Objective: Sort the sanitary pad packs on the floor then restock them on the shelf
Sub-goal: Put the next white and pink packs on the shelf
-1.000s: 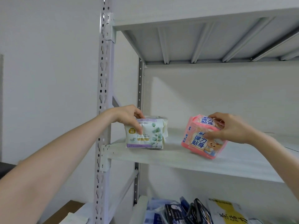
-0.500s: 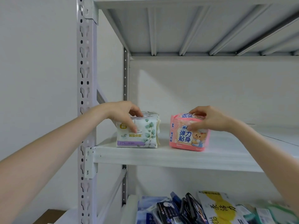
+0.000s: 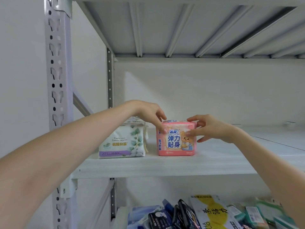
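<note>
A pink sanitary pad pack (image 3: 175, 147) with blue lettering and a bear stands upright on the white middle shelf (image 3: 165, 166). Just left of it, with a small gap, stands a white pack (image 3: 121, 143) printed with green leaves and a purple strip. My left hand (image 3: 147, 111) reaches over the white pack and touches the pink pack's top left corner with straight fingers. My right hand (image 3: 212, 129) pinches the pink pack's top right corner, thumb on the front face and index finger over the top.
A perforated grey upright post (image 3: 57, 76) stands at the front left. The ribbed shelf above (image 3: 189, 25) hangs over the packs. The lower shelf holds several mixed packs (image 3: 208, 214), dark, yellow-white and green. The middle shelf runs bare to the right.
My left hand let go of the white pack and moved right onto the pink pack. The pink pack now stands square on the shelf, closer to the white one.
</note>
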`<state>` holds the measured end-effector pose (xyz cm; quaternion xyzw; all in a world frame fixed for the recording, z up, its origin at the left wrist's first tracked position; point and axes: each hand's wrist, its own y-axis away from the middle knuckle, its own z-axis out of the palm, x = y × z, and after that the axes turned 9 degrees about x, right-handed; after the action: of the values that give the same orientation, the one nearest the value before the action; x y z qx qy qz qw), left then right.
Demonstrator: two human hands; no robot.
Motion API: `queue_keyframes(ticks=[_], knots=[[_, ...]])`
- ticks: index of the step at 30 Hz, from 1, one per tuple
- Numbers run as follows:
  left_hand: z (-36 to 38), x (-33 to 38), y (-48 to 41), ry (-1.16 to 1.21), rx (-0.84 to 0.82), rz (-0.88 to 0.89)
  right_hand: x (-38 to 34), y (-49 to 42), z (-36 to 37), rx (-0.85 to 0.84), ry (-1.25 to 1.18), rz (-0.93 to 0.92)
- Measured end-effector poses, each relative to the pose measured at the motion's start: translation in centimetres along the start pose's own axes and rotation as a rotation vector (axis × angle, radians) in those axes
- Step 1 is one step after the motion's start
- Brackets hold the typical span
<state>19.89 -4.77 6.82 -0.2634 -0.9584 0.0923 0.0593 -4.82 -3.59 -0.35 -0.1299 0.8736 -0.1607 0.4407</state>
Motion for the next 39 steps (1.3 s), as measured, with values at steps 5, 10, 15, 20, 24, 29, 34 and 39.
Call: queue_keyframes(ticks=[5,10,15,20,24,29,34,39], knots=[[-0.6,0.1,-2.9,-0.106,-0.055,-0.031,-0.5,-2.8,0.2,-0.022,0.080,0.038],[-0.6,-1.5,-6.0,-0.141,-0.091,-0.090,-0.6,-7.2,0.7,-0.081,0.186,0.046],[-0.4,-3.4,-9.2,-0.204,-0.133,-0.141,-0.1,-12.2,1.8,-0.130,0.271,0.036],[-0.2,-5.3,-11.9,-0.243,-0.177,-0.166,1.0,-16.4,2.6,-0.184,0.298,0.034],[0.1,-6.7,-13.8,-0.244,-0.195,-0.184,1.7,-19.0,3.0,-0.212,0.327,0.026],[0.3,-8.0,-15.4,-0.247,-0.224,-0.185,2.0,-21.0,3.7,-0.218,0.372,0.000],[0.7,-9.0,-16.0,-0.232,-0.205,-0.206,2.4,-22.0,4.4,-0.201,0.378,-0.018],[1.0,-9.2,-16.1,-0.228,-0.204,-0.220,2.6,-22.1,4.8,-0.184,0.389,-0.029]])
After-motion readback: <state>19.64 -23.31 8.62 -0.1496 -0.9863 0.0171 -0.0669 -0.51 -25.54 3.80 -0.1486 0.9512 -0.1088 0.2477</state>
